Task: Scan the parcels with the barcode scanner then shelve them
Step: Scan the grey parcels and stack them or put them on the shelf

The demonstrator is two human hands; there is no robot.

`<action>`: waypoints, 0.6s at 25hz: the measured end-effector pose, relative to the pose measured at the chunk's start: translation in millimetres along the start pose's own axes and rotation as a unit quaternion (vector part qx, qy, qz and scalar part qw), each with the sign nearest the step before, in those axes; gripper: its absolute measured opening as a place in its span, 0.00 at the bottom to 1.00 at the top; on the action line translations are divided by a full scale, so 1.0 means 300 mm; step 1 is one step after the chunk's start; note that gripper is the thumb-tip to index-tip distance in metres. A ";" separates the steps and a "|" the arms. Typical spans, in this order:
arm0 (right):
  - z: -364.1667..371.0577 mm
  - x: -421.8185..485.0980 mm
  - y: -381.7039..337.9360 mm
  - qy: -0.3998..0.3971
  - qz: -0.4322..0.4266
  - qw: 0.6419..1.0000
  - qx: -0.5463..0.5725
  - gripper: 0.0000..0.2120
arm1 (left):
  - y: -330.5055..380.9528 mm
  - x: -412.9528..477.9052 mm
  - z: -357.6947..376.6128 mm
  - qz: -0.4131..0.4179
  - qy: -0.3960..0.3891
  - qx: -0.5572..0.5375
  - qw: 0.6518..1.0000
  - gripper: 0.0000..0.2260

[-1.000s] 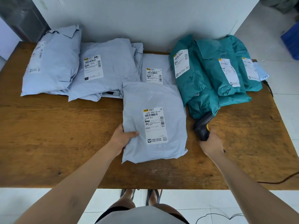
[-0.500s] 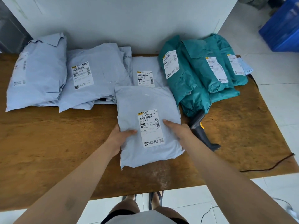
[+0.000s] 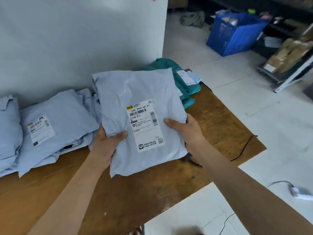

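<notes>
The left hand [image 3: 108, 146] has its grip pinching the lower left edge of a pale grey-blue plastic parcel bag [image 3: 135, 95]. Its thumb [image 3: 118, 135] lies on the front, and the other fingers are tucked behind the bag. The right hand [image 3: 188, 131] has its grip pinching the right edge the same way, with the thumb on the front and the fingers behind.

The parcel bag is held up in the air over the brown wooden tabletop [image 3: 220, 119]. It is a bit tilted, with its front turned to the person. A white paper label [image 3: 145, 126] is stuck on the front. It has black bar lines, the number 0989 and a small square code.

To the left, a pile of pale grey-blue parcels [image 3: 55, 119] lies on the tabletop by the white wall [image 3: 76, 39]. The top one has a white label too. Behind the held bag, some teal plastic parcels [image 3: 184, 87] lie near the far right corner of the tabletop. A thin black cable [image 3: 243, 146] lies near the right edge of the tabletop.

On the white tiled floor [image 3: 254, 99] stands a blue plastic crate [image 3: 233, 33]. Near it is a metal shelf [image 3: 288, 80] with brown boxes [image 3: 284, 55] on it. A small white plug box [image 3: 300, 193] with a thin wire lies on the floor at the right.
</notes>
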State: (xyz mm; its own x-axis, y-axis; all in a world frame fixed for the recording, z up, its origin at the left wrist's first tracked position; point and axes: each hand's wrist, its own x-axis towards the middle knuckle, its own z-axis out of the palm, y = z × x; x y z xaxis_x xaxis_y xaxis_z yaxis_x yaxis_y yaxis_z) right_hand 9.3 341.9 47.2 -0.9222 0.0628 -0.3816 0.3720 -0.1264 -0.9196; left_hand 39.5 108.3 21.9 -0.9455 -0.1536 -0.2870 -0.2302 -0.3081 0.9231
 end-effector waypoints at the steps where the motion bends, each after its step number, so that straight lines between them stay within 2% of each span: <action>1: -0.084 -0.021 -0.044 0.013 -0.015 1.000 0.014 0.25 | 0.018 0.002 0.095 0.014 -0.020 0.004 1.000 0.28; 4: -0.364 -0.070 -0.150 0.040 -0.049 0.998 0.022 0.24 | 0.020 -0.013 0.393 0.043 -0.085 0.003 0.995 0.29; 10: -1.109 -0.135 -0.312 0.118 -0.162 0.980 0.012 0.16 | -0.108 -0.123 1.172 0.064 -0.184 -0.009 0.981 0.24; 13: -1.416 -0.154 -0.378 0.154 -0.179 0.971 0.027 0.20 | -0.124 -0.183 1.494 0.075 -0.212 -0.006 0.974 0.24; 15: -1.605 -0.157 -0.420 0.169 -0.187 0.967 0.042 0.27 | -0.135 -0.210 1.690 0.076 -0.235 0.002 0.969 0.23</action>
State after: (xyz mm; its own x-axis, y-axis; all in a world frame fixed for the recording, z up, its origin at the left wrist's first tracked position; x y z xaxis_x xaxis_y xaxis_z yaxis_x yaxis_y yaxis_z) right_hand 56.8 831.7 136.2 -0.8977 0.4382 -0.0465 -0.0028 -0.1111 -0.9938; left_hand -8.4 606.6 132.3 -0.9689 0.2475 0.0000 -0.0798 -0.3120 0.9467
